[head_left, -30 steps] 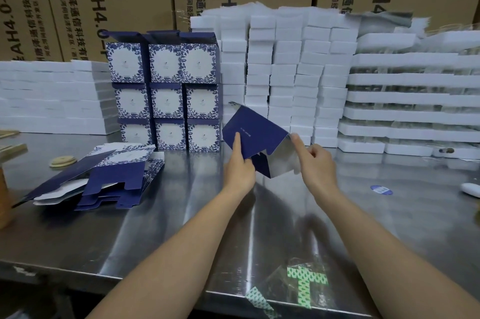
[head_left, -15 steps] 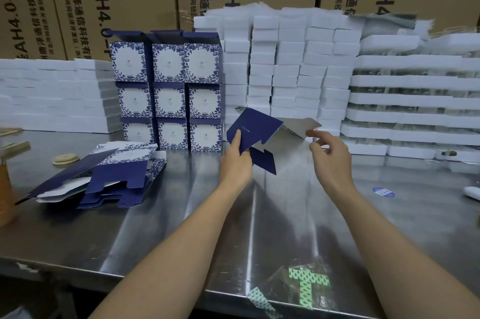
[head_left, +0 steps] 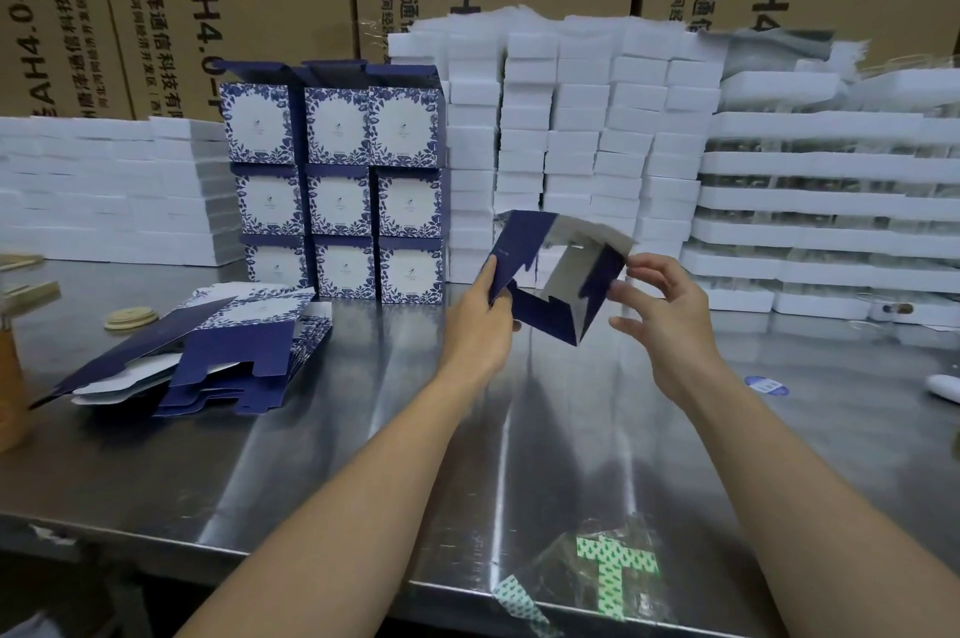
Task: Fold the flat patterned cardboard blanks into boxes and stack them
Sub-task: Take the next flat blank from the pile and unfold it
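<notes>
Above the steel table (head_left: pixel 363 455), before the stack of folded boxes (head_left: pixel 337 180) and right of the flat blanks (head_left: pixel 228 351), the held blank (head_left: pixel 563 273) has opened from a shallow fold into a square sleeve; flap-closing likely follows. The left hand (head_left: pixel 478 325) pinches its left panel; the right hand (head_left: pixel 670 320), loosely spread, fingertips its right wall.

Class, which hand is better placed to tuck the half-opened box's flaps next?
Right, probably. The left hand grips the box by its left panel, steadying it; the right hand is at its right edge with fingers spread.
</notes>
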Demonstrator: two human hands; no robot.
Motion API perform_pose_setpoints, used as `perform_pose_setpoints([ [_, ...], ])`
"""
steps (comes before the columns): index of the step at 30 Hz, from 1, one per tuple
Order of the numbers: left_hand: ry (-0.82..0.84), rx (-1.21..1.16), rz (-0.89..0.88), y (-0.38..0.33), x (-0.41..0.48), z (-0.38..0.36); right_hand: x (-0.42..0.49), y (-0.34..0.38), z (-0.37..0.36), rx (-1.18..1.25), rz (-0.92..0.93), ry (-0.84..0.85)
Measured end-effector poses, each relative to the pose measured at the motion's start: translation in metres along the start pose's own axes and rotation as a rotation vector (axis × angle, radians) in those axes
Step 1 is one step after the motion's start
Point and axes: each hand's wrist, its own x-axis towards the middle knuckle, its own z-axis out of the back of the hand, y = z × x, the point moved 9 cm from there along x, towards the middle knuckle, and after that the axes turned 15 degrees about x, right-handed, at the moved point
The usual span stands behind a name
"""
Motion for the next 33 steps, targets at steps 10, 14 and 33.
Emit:
perform_pose_setpoints([
  [10,-0.048,0.08,-0.145,-0.014,-0.006,0.011,-0.004,-0.023,-0.002,-0.5,-0.113,0.129],
  [14,-0.1,-0.027,-0.182,-0.019,-0.006,0.02,-0.007,-0.017,-0.009,-0.505,-0.004,0.139],
  [33,0.25,-0.436,0.198,-0.009,-0.024,-0.031,-0.037,-0.048,-0.046,-0.055,-0.355,0.114],
])
